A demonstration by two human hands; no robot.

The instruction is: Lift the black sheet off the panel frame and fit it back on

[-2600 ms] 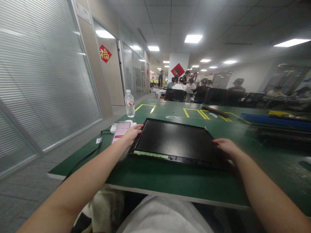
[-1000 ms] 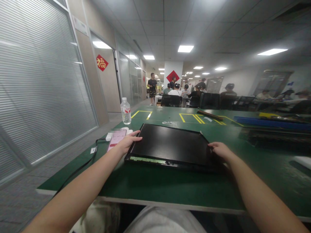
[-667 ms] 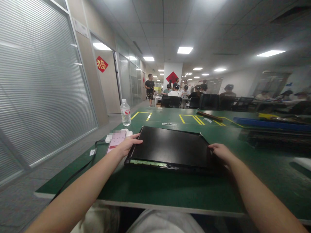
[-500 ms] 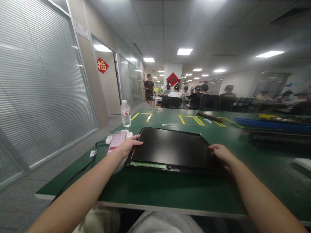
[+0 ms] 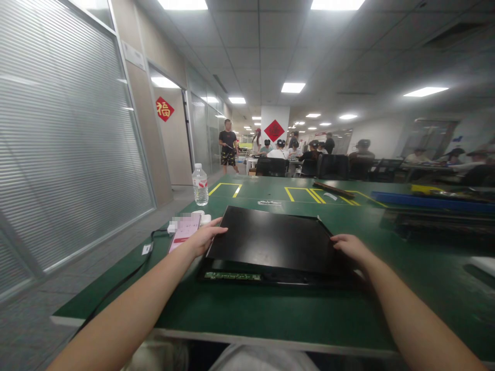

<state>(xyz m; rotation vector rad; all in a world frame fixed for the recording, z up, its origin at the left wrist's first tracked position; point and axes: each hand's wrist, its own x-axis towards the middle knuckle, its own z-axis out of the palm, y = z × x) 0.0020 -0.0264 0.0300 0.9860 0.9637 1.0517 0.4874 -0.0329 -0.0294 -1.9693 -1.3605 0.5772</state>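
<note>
A flat black display panel [image 5: 270, 238] lies in front of me, its near edge raised off a black frame [image 5: 286, 279] below it. My left hand [image 5: 204, 238] is closed on the panel's left edge, thumb on top. At the right edge, my right hand [image 5: 352, 247] pinches the panel between thumb and fingers. A green circuit board strip [image 5: 232, 276] shows along the frame's near left side. Most of the frame is hidden under the panel.
On the green table [image 5: 247, 317], a phone [image 5: 184, 234] and a black cable [image 5: 131, 273] lie at left, near a water bottle [image 5: 200, 185]. A brown brush-like strip [image 5: 333, 189] and a blue bar [image 5: 417, 201] lie farther back. Several people sit beyond; one person [image 5: 228, 144] stands.
The panel's near edge has risen from the frame, opening a gap and baring more of the circuit strip. Both hands keep their hold. The standing person has come closer.
</note>
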